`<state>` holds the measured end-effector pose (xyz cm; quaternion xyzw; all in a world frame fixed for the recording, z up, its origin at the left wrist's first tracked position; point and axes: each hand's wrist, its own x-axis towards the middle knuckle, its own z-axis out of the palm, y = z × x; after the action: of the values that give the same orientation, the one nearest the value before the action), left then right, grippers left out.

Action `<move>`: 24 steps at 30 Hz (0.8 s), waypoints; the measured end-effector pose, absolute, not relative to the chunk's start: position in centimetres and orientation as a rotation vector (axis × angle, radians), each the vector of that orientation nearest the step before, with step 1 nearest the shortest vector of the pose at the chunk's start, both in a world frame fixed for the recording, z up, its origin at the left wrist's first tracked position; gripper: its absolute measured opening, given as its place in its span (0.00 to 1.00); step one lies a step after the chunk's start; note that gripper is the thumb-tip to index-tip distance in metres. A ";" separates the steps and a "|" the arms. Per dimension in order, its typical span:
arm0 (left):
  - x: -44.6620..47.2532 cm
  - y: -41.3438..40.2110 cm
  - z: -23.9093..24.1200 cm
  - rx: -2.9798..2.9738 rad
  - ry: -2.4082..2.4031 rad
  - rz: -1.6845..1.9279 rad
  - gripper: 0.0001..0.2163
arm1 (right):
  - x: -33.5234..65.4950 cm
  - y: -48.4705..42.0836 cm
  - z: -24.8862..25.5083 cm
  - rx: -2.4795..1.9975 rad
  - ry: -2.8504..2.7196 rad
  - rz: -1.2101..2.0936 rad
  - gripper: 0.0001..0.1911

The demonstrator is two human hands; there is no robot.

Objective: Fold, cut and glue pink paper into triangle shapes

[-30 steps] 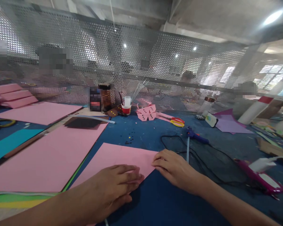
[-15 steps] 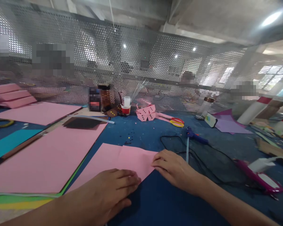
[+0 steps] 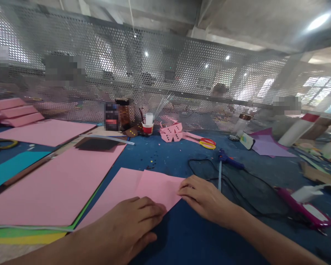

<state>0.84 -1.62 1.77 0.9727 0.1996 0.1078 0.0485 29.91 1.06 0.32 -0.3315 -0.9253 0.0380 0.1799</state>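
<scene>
Paper (image 3: 157,187) on a blue tabletop (image 3: 172,158) before perforated screening (image 3: 187,66) lies beneath left fingers (image 3: 150,212), loosely spread, and right fingers (image 3: 188,190), pinch unclear.

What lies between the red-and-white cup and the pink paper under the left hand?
Small dark scraps and a yellow bit, on the blue tabletop; head view.

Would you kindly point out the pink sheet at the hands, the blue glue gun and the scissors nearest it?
Pink sheet (image 3: 136,187): head view, middle of exposed surface.
Blue glue gun (image 3: 232,162): head view, on its handle.
Scissors (image 3: 202,140): head view, base of handles.
</scene>
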 end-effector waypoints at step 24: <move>1.2 0.7 -0.4 2.904 0.651 0.152 0.26 | 29.8 0.9 0.6 -0.945 -2.613 0.130 0.12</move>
<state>1.24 0.69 -0.44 0.9713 0.2179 0.0510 0.0809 29.76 0.90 0.61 -0.3341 -0.9243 0.0460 0.1789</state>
